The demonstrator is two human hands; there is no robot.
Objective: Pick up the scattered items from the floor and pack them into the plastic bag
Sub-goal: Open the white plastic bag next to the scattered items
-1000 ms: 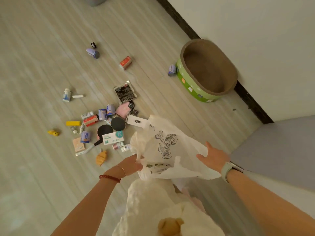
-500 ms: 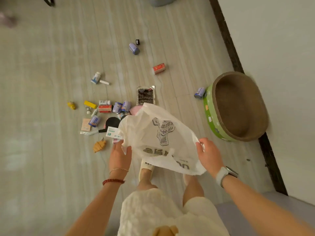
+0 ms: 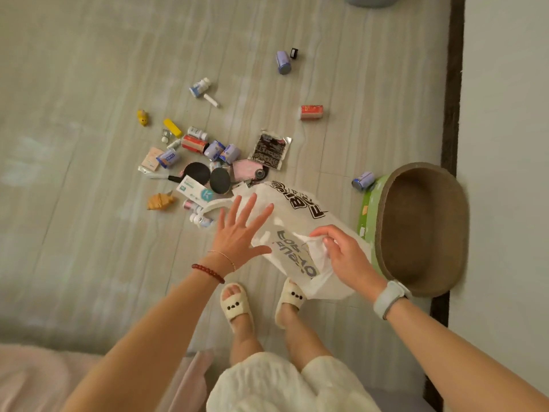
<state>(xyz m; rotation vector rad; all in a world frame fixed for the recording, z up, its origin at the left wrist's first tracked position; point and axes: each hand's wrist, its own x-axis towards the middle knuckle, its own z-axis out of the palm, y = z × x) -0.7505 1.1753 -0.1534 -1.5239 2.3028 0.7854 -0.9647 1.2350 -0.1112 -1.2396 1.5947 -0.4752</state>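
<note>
A white plastic bag [image 3: 292,221] with black print hangs in front of me above the floor. My right hand [image 3: 341,251] pinches its crumpled edge. My left hand [image 3: 239,230] is spread flat with fingers apart against the bag's left side, holding nothing. Beyond the bag, several small items lie scattered on the floor: a white and teal box [image 3: 194,190], a croissant-shaped toy [image 3: 160,200], a black foil packet [image 3: 270,150], small cans [image 3: 224,151], a red pack [image 3: 312,112] and a white bottle [image 3: 200,87].
A green-sided oval cardboard bed [image 3: 419,230] stands by the wall at the right, with a can [image 3: 363,180] beside it. My slippered feet [image 3: 237,304] stand just below the bag. A dark baseboard [image 3: 451,84] runs along the white wall. A pink cushion edge [image 3: 29,379] shows at bottom left.
My left hand has let go of the bag and spread open beside it. My right hand has shifted its grip to the bag's bunched edge. The view has turned and tilted further down.
</note>
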